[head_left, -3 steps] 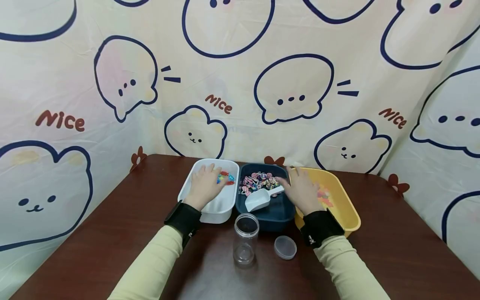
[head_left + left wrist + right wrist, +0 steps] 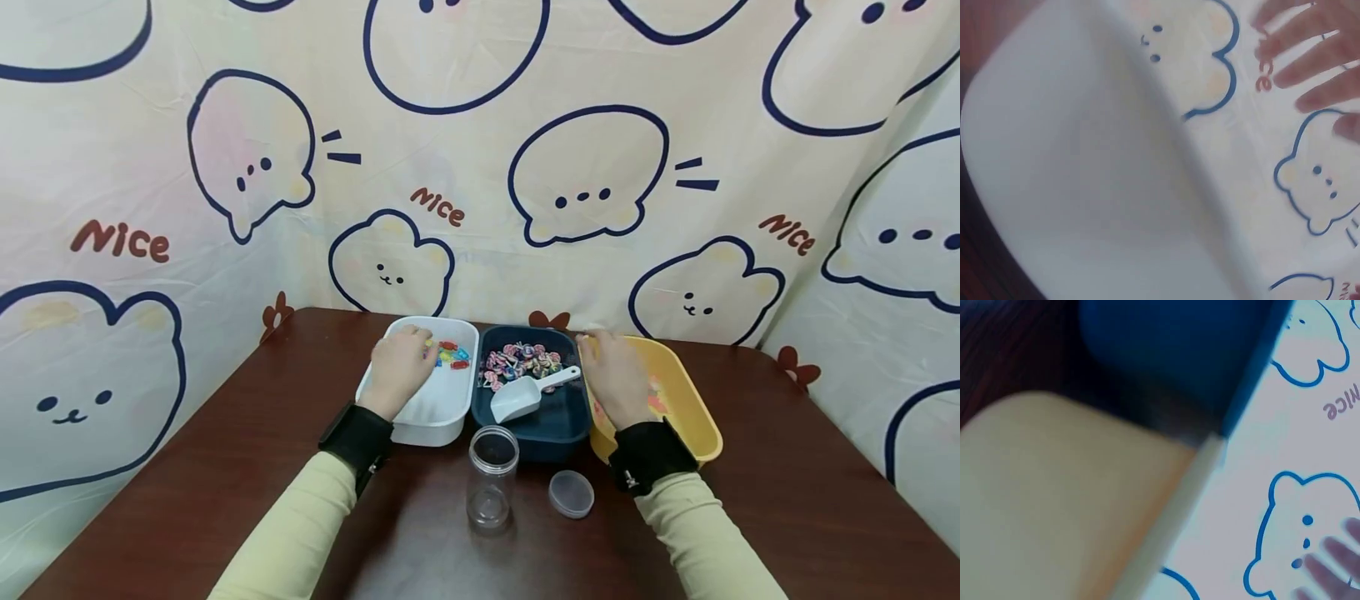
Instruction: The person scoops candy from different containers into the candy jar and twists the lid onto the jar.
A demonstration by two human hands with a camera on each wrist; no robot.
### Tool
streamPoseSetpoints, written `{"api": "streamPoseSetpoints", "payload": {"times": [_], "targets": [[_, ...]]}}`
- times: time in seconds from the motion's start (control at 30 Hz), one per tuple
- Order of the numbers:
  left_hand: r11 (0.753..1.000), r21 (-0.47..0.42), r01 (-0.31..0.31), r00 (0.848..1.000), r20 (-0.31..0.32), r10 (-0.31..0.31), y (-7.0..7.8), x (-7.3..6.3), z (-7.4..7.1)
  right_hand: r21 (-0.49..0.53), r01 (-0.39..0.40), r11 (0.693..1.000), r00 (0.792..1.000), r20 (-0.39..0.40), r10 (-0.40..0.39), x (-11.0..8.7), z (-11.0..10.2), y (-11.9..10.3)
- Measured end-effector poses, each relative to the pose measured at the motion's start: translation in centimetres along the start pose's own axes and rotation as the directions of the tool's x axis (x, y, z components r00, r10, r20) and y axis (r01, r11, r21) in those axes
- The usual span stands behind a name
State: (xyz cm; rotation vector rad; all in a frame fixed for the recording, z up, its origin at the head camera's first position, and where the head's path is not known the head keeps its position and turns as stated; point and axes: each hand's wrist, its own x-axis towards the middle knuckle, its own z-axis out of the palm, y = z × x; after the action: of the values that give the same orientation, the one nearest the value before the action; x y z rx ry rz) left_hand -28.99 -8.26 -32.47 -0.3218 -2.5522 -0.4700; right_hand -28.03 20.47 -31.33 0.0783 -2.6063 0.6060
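Note:
My left hand (image 2: 401,367) hovers over the left part of the white bin (image 2: 442,408), its fingers (image 2: 1297,47) spread apart in the left wrist view. Red, blue and yellow pieces (image 2: 454,357) lie in that bin just right of the hand. My right hand (image 2: 618,379) is over the left side of the yellow bin (image 2: 693,408), with loose fingers (image 2: 1329,575) holding nothing. Pinkish-orange pieces (image 2: 657,396) show beside it. Between the hands, the dark blue bin (image 2: 532,450) holds wrapped lollipops (image 2: 517,364) and a white scoop (image 2: 519,398).
A clear jar (image 2: 491,492) stands uncapped on the brown table (image 2: 240,483) before the bins. Right of it lies a translucent round lid (image 2: 572,494). A patterned cloth (image 2: 480,275) hangs behind the table.
The left hand has shifted left, uncovering more of the coloured pieces. My right hand has moved slightly right, off the scoop handle in view. Bins, jar and lid look unmoved.

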Motion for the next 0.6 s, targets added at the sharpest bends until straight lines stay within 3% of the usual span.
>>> {"api": "streamPoseSetpoints", "payload": {"times": [0.03,0.1,0.17,0.2,0.27,0.37,0.43,0.5,0.6], "targets": [[1.0,-0.003,-0.005,0.998,-0.065,0.005,-0.2,-0.1,-0.4,0.039,0.033,0.999,0.995,-0.097,-0.029,0.0,-0.2,0.2],[1.0,-0.017,0.004,0.988,-0.157,-0.007,-0.8,-0.4,-1.1,0.082,0.116,0.99,0.962,-0.257,-0.092,-0.1,-0.4,0.5],[0.999,-0.04,0.032,0.981,-0.191,-0.039,-1.5,-0.7,-1.8,0.079,0.2,0.977,0.928,-0.335,-0.163,-0.1,-0.6,0.9],[0.998,-0.045,0.05,0.98,-0.193,-0.058,-1.8,-0.9,-2.1,0.073,0.237,0.969,0.921,-0.336,-0.2,0.0,-0.7,1.0],[0.993,-0.059,0.099,0.981,-0.161,-0.108,-2.6,-1.2,-2.5,0.043,0.29,0.956,0.928,-0.255,-0.27,0.1,-0.7,1.3],[0.981,-0.056,0.188,0.981,-0.04,-0.19,-4.0,-1.7,-2.5,-0.02,0.356,0.934,0.935,-0.009,-0.356,0.5,-0.3,1.4],[0.97,-0.029,0.242,0.968,0.067,-0.24,-4.9,-1.9,-2.3,-0.064,0.389,0.919,0.911,0.175,-0.373,0.7,0.3,1.3],[0.96,0.003,0.281,0.945,0.177,-0.277,-5.6,-2.2,-1.7,-0.127,0.423,0.897,0.872,0.327,-0.365,0.8,1.3,1.3],[0.946,0.028,0.324,0.9,0.298,-0.318,-6.4,-2.4,-0.8,-0.21,0.454,0.866,0.828,0.458,-0.323,0.7,2.7,1.3]]}}
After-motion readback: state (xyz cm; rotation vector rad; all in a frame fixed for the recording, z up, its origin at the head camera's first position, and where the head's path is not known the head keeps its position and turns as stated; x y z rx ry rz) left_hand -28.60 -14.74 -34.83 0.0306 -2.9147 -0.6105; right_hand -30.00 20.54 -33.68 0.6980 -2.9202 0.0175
